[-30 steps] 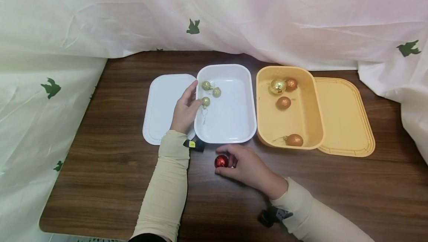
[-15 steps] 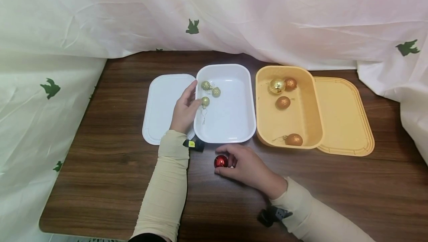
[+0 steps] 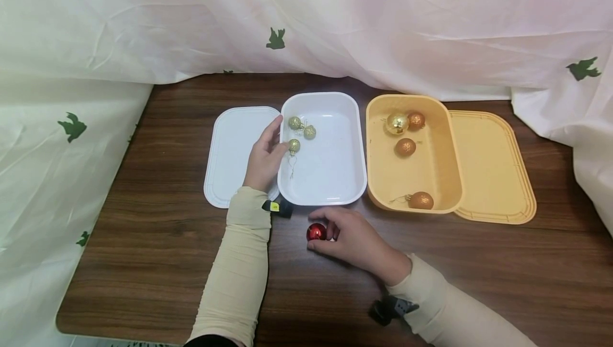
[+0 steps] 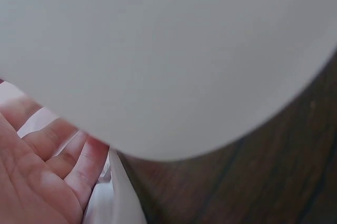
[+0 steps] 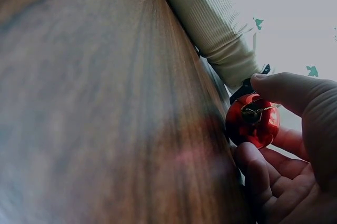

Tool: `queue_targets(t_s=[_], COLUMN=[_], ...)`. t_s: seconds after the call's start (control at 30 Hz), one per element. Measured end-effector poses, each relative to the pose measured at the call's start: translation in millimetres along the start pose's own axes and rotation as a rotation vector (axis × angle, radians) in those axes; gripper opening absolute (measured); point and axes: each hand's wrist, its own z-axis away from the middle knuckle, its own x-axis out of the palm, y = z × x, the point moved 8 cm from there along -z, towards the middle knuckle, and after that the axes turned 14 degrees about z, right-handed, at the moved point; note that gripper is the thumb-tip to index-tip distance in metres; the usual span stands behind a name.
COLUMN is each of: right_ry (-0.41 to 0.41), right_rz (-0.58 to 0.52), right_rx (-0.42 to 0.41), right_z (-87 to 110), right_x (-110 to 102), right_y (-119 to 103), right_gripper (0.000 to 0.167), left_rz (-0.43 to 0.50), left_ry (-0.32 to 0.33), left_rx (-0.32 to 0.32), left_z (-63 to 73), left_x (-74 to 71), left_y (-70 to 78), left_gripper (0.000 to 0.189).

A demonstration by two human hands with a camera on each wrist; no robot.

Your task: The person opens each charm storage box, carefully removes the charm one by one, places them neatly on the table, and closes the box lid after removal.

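My right hand holds a shiny red Christmas bauble low over the table, just in front of the white box. In the right wrist view the thumb lies at one side of the red bauble and curled fingers at the other, its cap and gold loop facing the camera. My left hand rests against the left side of the white box, fingers fairly straight and thumb tip at the rim. Inside that box are small gold glitter baubles. The box wall fills most of the left wrist view.
A yellow box stands right of the white one, with orange baubles and a shiny gold bauble inside. A white lid lies at left, a yellow lid at right. A curtain hangs behind the wooden table.
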Motion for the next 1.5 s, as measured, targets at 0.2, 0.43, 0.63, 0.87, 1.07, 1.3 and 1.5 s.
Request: queue_targets(t_s=[0.2,0.43,0.63,0.87,1.07,1.3,1.5], right_ry=[0.009,0.025,0.022,0.016,0.008,-0.008,-0.012], right_rz=[-0.004,-0.009,-0.006,-0.004,0.0,0.017,0.03], right_rx=[-0.007,-0.035,-0.034,-0.029,-0.027,-0.03,-0.042], right_z=[-0.2,0.0,-0.3,-0.2,0.1,0.7,1.1], right_x=[-0.2,-0.6,0.0,-1.3,-1.3,-0.8,-0.8], right_y=[-0.4,-1.1,-0.5,-1.7,-1.5,-1.5,-2.1], right_gripper=[0.05,0.049,0.049,0.05,0.05,0.053,0.055], left_rz=[0.001,-0.004,-0.004,0.002,-0.007,-0.01,-0.014], left_ry=[-0.002,-0.004,0.0,0.01,0.017,0.023,0.019], left_rx=[0.004,0.006,0.002,0.009,0.015,0.027,0.036], left_z=[0.4,-0.1,-5.0,-16.2,-16.3,-15.0,-15.1], left_x=[0.0,0.7,-2.1,-9.1,-9.7,-9.7,-9.1], left_y=[0.7,0.2,-7.3,-28.8,-30.0,-29.2,-28.3], left_gripper=[0.059,0.059,0.06,0.06,0.059,0.059,0.059])
